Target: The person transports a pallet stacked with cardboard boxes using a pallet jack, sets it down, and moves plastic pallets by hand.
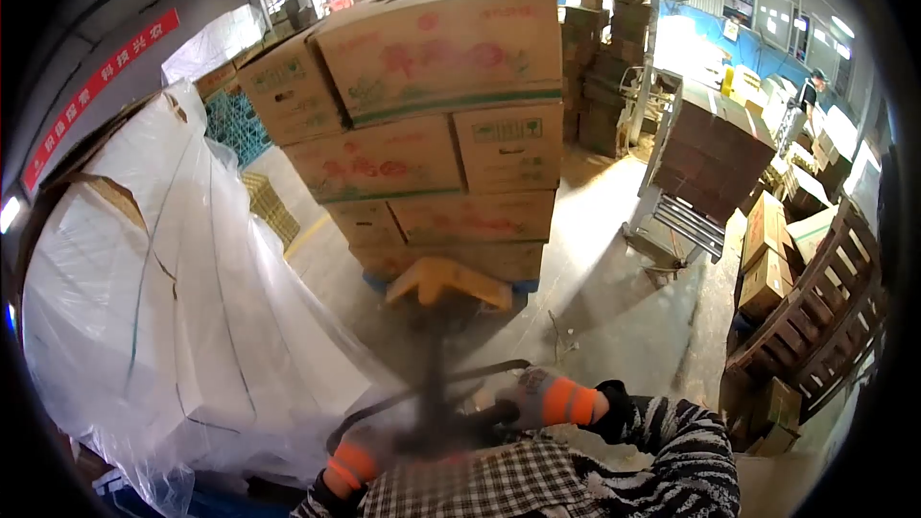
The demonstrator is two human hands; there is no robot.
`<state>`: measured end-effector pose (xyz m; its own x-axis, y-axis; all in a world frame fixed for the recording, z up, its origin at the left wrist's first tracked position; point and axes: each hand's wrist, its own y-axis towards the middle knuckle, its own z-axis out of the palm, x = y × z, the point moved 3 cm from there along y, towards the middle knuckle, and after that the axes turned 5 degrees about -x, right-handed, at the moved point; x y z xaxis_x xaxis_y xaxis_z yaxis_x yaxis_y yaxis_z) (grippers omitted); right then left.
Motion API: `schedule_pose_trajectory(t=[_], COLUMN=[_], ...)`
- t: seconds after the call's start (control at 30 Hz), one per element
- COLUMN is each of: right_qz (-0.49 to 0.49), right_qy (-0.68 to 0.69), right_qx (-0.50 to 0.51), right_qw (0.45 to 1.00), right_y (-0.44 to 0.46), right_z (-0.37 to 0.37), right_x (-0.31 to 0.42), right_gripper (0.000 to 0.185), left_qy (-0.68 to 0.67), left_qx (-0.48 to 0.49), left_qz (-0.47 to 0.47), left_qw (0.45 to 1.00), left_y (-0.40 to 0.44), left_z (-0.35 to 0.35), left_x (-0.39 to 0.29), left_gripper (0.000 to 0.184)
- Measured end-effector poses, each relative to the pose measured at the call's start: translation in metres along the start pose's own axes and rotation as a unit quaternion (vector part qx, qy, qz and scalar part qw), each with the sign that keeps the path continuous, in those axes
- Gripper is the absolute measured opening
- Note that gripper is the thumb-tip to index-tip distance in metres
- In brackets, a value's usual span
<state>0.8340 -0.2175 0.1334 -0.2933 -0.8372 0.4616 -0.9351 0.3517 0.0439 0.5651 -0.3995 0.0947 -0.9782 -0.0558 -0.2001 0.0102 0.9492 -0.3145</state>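
Note:
Both my hands wear grey gloves with orange cuffs. My right hand [544, 400] is wrapped round the right side of the dark pallet jack handle [469, 371]. Lower down, my left hand [366, 449] is closed on the handle's left side, partly blurred. The shaft runs forward to the yellow pallet jack body [449, 282], its middle smeared by motion. Beyond it rises a tall stack of cardboard boxes [436, 58] with red and green print, resting on a blue pallet [524, 286]. The jack's forks are hidden beneath the load.
A tall load in white plastic wrap [173, 297] stands close on my left. To the right are a metal trolley with a brown stack [710, 144], loose boxes [766, 230] and wooden pallets [815, 307]. A person [808, 101] stands farther back, near the right wall.

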Motion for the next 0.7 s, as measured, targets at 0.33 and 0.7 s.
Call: schedule_pose_trajectory(t=[0.33, 0.7], right_qz=[-0.062, 0.092], right_qy=[-0.019, 0.034], right_qx=[0.006, -0.18], right_qw=[0.998, 0.979], right_y=[-0.049, 0.006], right_z=[0.007, -0.08], right_x=[0.008, 0.038], right_gripper=[0.036, 0.039], left_qy=[-0.105, -0.162], left_qx=[0.092, 0.024], left_qz=[0.031, 0.13], left_qw=[0.99, 0.978], left_y=[-0.004, -0.04], left_z=[-0.039, -0.174], left_x=[-0.042, -0.015], left_gripper=[0.067, 0.059])
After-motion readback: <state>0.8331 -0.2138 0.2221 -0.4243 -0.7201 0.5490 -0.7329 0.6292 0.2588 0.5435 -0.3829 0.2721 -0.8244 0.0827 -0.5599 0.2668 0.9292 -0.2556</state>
